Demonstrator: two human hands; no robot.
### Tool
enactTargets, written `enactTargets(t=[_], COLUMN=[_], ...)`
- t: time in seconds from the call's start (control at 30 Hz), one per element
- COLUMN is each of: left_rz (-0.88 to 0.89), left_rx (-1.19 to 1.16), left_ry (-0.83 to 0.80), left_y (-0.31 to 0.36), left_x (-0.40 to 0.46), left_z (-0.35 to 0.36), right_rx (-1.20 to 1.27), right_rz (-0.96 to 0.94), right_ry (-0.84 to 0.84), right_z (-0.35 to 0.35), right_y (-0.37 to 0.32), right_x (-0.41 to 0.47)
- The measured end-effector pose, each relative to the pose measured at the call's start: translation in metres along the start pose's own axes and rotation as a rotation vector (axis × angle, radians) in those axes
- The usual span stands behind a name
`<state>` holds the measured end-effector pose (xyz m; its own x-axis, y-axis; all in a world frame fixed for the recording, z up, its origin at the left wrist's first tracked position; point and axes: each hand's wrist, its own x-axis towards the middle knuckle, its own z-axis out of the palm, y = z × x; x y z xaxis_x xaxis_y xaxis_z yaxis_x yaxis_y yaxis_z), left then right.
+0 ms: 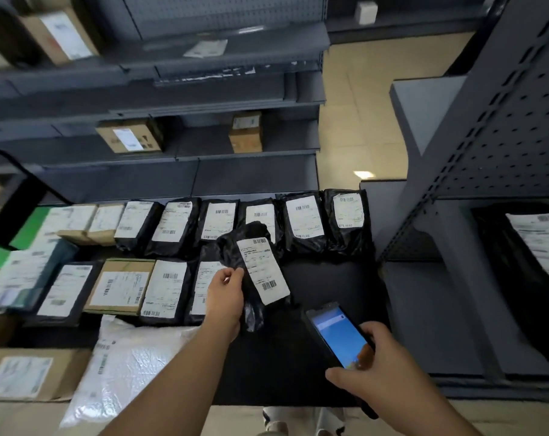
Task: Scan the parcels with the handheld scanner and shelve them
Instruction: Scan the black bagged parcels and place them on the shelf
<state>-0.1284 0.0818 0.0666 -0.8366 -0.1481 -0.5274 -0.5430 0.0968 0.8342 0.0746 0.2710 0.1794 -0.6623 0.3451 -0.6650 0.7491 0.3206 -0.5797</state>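
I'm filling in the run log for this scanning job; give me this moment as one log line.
step: scan | left hand: holds black parcel, label up | right hand: holds handheld scanner, screen lit | shelved: not yet

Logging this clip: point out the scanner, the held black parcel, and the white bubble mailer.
scanner point(339, 336), head view, on its lit blue screen.
held black parcel point(263, 270), head view, on its white label.
white bubble mailer point(131, 366), head view, on its shiny middle.
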Motion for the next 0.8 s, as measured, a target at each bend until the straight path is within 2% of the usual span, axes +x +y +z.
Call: enactTargets(t=[0.27,0.5,0.8], left_rz=[0.175,0.183,0.225], left_rx=[-0.079,-0.182,-0.240], left_ry=[0.069,-0.039,-0.117], left_y=[0.047,0.079,0.105], left_x=[-0.024,-0.023,-0.004], left_z=[-0.026,-0.046,-0.063], right_rx=[-0.131,-0.173,-0.171], right_rz=[-0.177,-0.234,-0.213], right_ry=[-0.030,-0.011,0.047], right_z=[-0.027,-0.025,-0.002], right_y=[-0.036,-0.071,-0.099], right_x=[-0.019,-0.038,-0.039])
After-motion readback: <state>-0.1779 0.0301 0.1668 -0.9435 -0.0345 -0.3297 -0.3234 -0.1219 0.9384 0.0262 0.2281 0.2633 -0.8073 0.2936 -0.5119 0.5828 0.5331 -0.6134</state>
